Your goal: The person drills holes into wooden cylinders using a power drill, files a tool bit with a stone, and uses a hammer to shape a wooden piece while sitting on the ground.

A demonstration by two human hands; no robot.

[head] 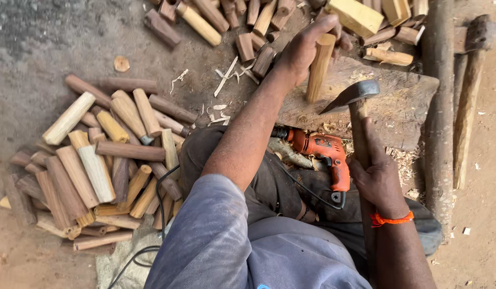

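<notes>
My left hand [304, 48] grips the top of a short pale wooden stick [318, 69] and holds it upright on a flat wooden block [403, 115]. My right hand [377, 176] is closed around the wooden handle of a small hatchet [352, 96]. Its dark metal head hovers just right of the stick's lower end, blade toward the stick. An orange band circles my right wrist.
An orange power drill [323, 152] lies by my knees, its black cord trailing to the lower left. A heap of cut wooden sticks [98, 160] lies on the left, another pile [248, 21] beyond the block. Long poles [438, 101] stand at the right. Shavings litter the ground.
</notes>
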